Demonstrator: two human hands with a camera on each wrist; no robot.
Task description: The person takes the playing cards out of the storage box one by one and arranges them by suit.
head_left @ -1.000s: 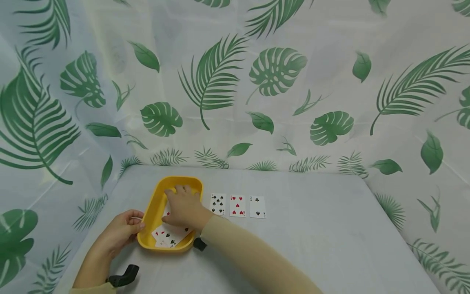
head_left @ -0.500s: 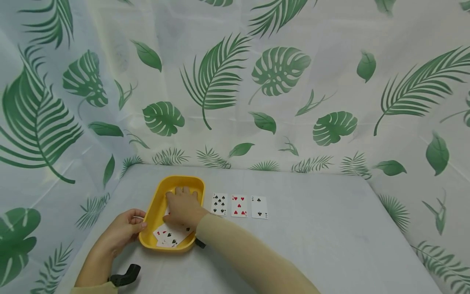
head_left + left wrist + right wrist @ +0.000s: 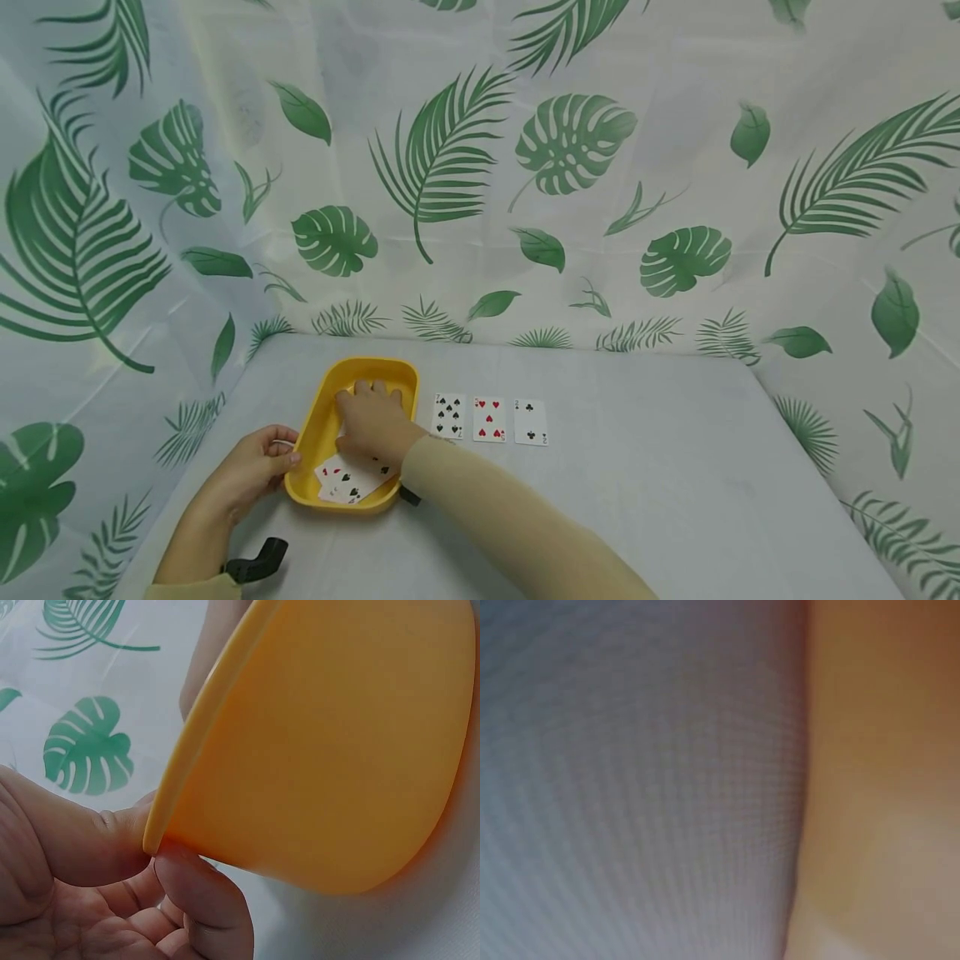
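A yellow tray (image 3: 318, 417) stands on the left part of the table in the head view. My left hand (image 3: 251, 471) pinches its left rim; in the left wrist view, the thumb (image 3: 97, 836) lies on one side of the rim and a bent finger (image 3: 206, 896) on the other. Inside the tray is my right hand (image 3: 375, 425), palm down with bent fingers over playing cards (image 3: 352, 482). Several cards overlap at the tray's near end, black and red pips showing. The right fingertips are partly hidden, and I cannot tell whether they grip a card.
Right of the tray, a seven of spades (image 3: 448, 415), a five of hearts (image 3: 489, 419) and a two of clubs (image 3: 531, 422) lie face up in a row. The white tabletop (image 3: 660, 467) meets a leaf-patterned curtain (image 3: 570, 275) behind. Tray wall (image 3: 885, 750) fills the right wrist view's right side.
My right hand has stayed in the tray, its thumb and fingers shifting slightly over the cards. The left hand keeps its pinch on the rim. The head view has shifted a little.
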